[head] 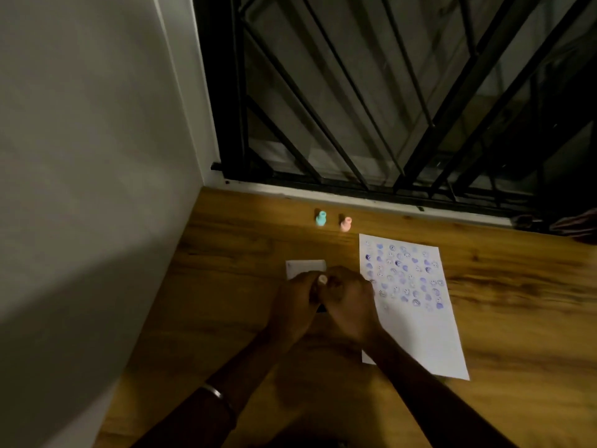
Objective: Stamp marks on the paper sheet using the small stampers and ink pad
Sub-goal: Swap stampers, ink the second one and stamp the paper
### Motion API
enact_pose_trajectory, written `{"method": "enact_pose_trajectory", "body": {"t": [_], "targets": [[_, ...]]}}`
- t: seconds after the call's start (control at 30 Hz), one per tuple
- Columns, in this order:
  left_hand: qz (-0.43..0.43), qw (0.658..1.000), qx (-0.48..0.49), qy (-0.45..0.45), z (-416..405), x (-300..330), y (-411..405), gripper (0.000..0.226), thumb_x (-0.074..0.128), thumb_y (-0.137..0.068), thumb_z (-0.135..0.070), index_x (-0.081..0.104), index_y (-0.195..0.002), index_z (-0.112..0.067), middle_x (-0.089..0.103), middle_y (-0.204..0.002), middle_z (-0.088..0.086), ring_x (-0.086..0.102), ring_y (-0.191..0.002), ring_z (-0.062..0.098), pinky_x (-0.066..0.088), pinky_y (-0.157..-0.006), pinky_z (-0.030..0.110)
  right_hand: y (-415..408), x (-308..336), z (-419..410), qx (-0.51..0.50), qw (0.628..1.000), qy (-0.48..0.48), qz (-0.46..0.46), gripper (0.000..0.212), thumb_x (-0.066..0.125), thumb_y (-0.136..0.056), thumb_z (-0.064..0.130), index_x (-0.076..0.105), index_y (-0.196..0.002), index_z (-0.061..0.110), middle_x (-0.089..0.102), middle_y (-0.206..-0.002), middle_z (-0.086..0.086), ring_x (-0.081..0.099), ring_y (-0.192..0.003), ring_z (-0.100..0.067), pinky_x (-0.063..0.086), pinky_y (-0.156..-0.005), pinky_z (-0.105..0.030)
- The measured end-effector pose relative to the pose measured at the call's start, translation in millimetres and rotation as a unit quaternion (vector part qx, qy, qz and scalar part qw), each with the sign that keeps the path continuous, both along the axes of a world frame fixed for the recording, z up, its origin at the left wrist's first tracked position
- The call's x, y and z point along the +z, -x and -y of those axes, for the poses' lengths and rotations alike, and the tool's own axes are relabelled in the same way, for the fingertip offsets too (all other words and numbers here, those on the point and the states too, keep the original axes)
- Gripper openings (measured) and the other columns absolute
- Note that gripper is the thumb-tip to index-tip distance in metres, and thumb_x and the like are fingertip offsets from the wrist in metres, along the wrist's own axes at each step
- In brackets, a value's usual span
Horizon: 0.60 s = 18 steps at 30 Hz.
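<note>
The white paper sheet (416, 321) lies on the wooden floor to the right, its upper half covered with purple and blue stamped marks. Both my hands meet just left of it. My left hand (295, 305) and my right hand (350, 302) are closed together around a small dark object, apparently the ink pad (320, 308); only a dark edge of it shows between them. A white flat rectangle (303, 266) lies right behind my hands, partly covered. Two small stampers stand farther back, one teal (320, 218) and one pink (345, 224), both untouched.
A grey wall runs along the left side. A black metal grille (371, 108) with a white sill closes the far end of the floor. Dark cloth (575, 226) lies at the far right by the sill.
</note>
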State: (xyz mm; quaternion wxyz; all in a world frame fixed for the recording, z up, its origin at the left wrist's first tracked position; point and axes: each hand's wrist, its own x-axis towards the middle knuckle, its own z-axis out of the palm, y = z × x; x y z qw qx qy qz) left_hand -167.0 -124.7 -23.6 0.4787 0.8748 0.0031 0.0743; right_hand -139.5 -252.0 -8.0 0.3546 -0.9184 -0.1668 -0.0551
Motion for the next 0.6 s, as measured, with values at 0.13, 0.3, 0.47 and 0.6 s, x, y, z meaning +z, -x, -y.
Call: {"method": "enact_pose_trajectory", "body": {"t": [0.13,0.3,0.47,0.6], "targets": [[-0.052,0.998,-0.027,0.016,-1.4,-8.0,31.8,0.038,0.058,-0.093,-0.024,0.053,-0.131,-0.021,0.063,-0.129,0.003,0.06,-0.115,0.015,0.049,-0.097,0.028,26.0,-10.0,1.9,0.052,0.998,0.012,-0.044,0.011,0.054,-0.093,0.033,0.059,-0.102,0.029,0.068,-0.096,0.012,0.061,-0.083,0.002,0.05,-0.074,-0.013],[-0.063,0.994,-0.068,0.06,-6.2,-16.2,60.6,0.041,0.054,-0.096,-0.02,0.047,-0.136,-0.02,0.06,-0.132,0.001,0.059,-0.116,0.012,0.05,-0.097,0.025,46.9,-13.6,7.6,0.118,0.989,-0.013,-0.09,0.007,0.052,-0.096,0.028,0.054,-0.102,0.028,0.063,-0.094,0.017,0.061,-0.086,0.01,0.047,-0.067,-0.007],[-0.07,0.991,-0.048,0.1,-12.2,-16.2,70.9,0.031,0.052,-0.098,-0.025,0.052,-0.13,-0.025,0.065,-0.121,-0.002,0.063,-0.106,0.005,0.053,-0.09,0.025,47.6,-7.9,5.2,0.132,0.988,-0.012,-0.076,0.01,0.049,-0.097,0.032,0.054,-0.105,0.029,0.064,-0.098,0.012,0.062,-0.089,0.003,0.048,-0.069,-0.012],[-0.089,0.994,0.043,0.047,-21.5,-19.0,77.5,0.044,0.046,-0.1,-0.019,0.037,-0.143,-0.022,0.055,-0.133,0.001,0.056,-0.115,0.015,0.047,-0.095,0.031,38.3,-13.2,1.2,0.059,0.996,0.047,-0.046,0.019,0.053,-0.095,0.027,0.058,-0.113,0.022,0.067,-0.114,-0.002,0.062,-0.104,-0.014,0.049,-0.078,-0.017]]}}
